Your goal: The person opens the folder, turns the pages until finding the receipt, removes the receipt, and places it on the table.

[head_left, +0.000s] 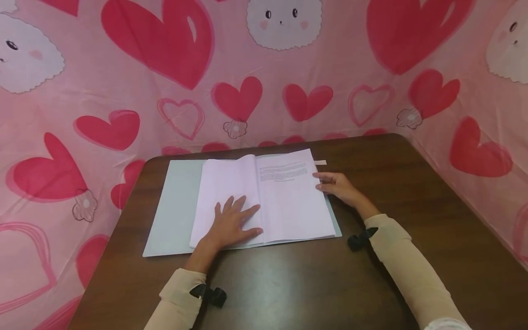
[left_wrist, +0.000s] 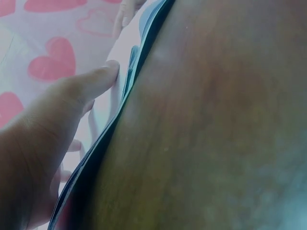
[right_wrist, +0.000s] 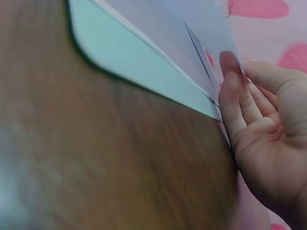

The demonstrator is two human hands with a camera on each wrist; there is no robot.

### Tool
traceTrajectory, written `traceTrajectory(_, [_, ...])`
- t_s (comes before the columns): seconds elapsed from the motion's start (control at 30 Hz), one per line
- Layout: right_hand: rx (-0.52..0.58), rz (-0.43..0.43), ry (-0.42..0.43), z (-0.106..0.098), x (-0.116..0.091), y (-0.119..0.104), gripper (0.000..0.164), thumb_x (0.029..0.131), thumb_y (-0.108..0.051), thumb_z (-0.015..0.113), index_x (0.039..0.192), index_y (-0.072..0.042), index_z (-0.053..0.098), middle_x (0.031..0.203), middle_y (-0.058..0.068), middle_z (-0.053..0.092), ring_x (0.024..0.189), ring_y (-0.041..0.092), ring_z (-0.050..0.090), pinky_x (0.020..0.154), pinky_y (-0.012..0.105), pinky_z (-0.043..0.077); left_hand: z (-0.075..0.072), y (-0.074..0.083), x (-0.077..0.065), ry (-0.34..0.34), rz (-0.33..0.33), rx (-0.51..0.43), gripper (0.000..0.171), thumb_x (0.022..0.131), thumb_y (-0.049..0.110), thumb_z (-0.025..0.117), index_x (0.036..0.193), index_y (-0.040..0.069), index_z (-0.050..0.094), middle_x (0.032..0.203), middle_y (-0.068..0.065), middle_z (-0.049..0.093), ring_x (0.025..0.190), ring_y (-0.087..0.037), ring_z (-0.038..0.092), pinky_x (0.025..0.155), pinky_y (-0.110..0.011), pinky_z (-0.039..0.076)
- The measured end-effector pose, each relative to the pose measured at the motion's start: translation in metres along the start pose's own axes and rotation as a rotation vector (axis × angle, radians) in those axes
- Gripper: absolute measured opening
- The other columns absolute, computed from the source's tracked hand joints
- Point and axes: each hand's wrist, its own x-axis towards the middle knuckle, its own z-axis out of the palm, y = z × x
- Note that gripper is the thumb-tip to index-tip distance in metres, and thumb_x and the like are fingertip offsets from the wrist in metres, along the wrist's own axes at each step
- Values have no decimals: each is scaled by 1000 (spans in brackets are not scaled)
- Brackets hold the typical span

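A stack of white sheets lies spread open like a book in a pale green-grey folder (head_left: 177, 201) on the table. My left hand (head_left: 233, 222), fingers spread, rests on the left-hand pages (head_left: 222, 183) close to the centre fold. In the left wrist view its thumb (left_wrist: 98, 81) touches paper near the lower edge. At the right side, my right hand (head_left: 340, 187) pinches the outer edge of the right-hand page (head_left: 294, 206), which bears a few lines of print near its top. The right wrist view shows that page (right_wrist: 206, 24) raised from the sheets below, between thumb and fingers.
The dark brown wooden table (head_left: 264, 288) extends around the folder. A small white tab (head_left: 320, 162) sticks out at the upper right of the pages. Pink cloth with hearts (head_left: 307, 101) hangs behind the table. Black straps with mounts (head_left: 212, 295) circle both sleeved wrists.
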Motion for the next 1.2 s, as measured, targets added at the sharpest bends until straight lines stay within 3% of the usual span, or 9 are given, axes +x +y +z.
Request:
traceTrajectory(0.17, [50,20,1,3,-2,-5,57,101,-27,64,152,-9,48,159,17,45,123,18,68,98,21,55,-1,4,3,17,-11,11,77,86,76,50,154,40,41,170,-7,29,159,-43,16,121,-76,4])
traceTrajectory(0.3, [163,4,2,8,1,-14,56,102,-21,62,153,-5,44,158,22,44,108,2,67,94,18,56,-2,10,9,23,-14,19,76,87,75,50,153,38,45,169,-8,31,159,-41,17,121,-76,5])
traceTrajectory(0.47, [277,-23,13,19,8,-25,55,102,-12,59,153,1,41,158,22,41,106,4,65,90,19,58,-6,23,22,59,18,3,73,89,70,53,151,32,50,166,-8,37,160,-34,21,125,-70,7])
traceTrajectory(0.7, [400,-59,-5,32,16,-41,51,101,-3,57,150,1,44,131,-2,57,103,10,67,88,25,61,-6,41,43,96,52,-110,69,92,62,56,152,29,48,163,-7,43,157,-31,29,128,-60,16])
traceTrajectory(0.97, [455,-70,-8,40,21,-51,50,100,0,55,149,2,45,127,-3,62,104,11,68,87,26,61,-13,59,56,113,43,-288,73,93,58,60,157,30,40,163,-7,43,149,-32,43,119,-59,37])
traceTrajectory(1.2, [479,-110,-46,46,21,-62,52,101,1,53,151,2,42,124,-12,64,106,8,68,89,24,60,-21,69,70,147,59,-396,77,94,54,62,160,29,33,165,-3,40,152,-24,40,122,-52,36])
